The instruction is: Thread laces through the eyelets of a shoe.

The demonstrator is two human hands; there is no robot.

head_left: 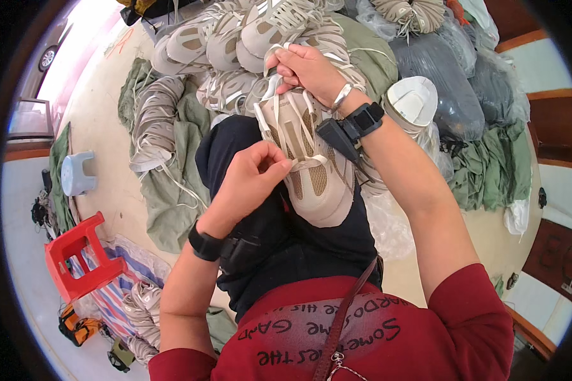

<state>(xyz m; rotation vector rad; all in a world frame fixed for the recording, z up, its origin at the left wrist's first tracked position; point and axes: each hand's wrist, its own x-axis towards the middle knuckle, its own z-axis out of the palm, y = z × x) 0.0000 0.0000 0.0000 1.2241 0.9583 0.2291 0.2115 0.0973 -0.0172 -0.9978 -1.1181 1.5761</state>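
Note:
A beige sneaker upper (318,193) with tan mesh panels rests on my dark-trousered lap, its toe toward me. A pale lace (310,162) crosses its front, and my left hand (255,170) is closed, pinching that lace between thumb and forefinger at the left side. Farther up, beyond the upper's ankle end, my right hand (304,71) is closed on a length of lace held raised. Dark bands with small devices sit on both my wrists.
Stacked sneaker uppers (248,38) are heaped just ahead. Another nested stack (154,120) lies on green cloth (162,203) to the left. Filled plastic bags (442,82) stand at right. A red stool (86,257) and a light blue stool (78,173) are at left.

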